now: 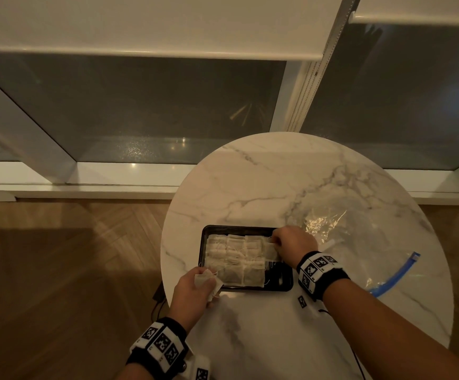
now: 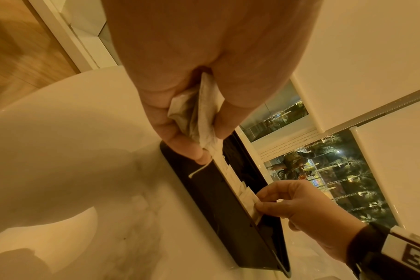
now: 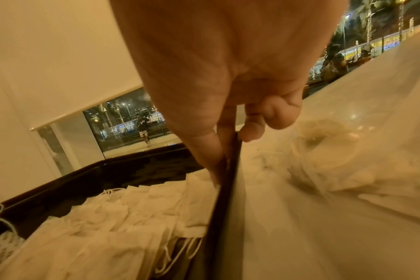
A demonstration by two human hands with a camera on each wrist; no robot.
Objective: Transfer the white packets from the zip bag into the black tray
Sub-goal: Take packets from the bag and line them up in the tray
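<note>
A black tray (image 1: 236, 228) sits on the round marble table, with several white packets (image 1: 235, 259) lying in rows inside it. My left hand (image 1: 209, 281) hovers at the tray's near left corner and grips a small crumpled bunch of packets (image 2: 201, 121). My right hand (image 1: 274, 242) is over the tray's right side and pinches one packet (image 1: 270, 252) between thumb and fingers, just above the rim. The clear zip bag (image 1: 346, 237) with its blue zipper (image 1: 398, 275) lies flat to the right of the tray. In the right wrist view the packets (image 3: 108, 217) fill the tray (image 3: 60, 180).
The marble table (image 1: 277, 182) is small and round, and its left edge runs close to the tray. A wooden floor lies to the left, and a window sill and glass stand behind the table. A thin black cable (image 1: 324, 311) trails under my right wrist.
</note>
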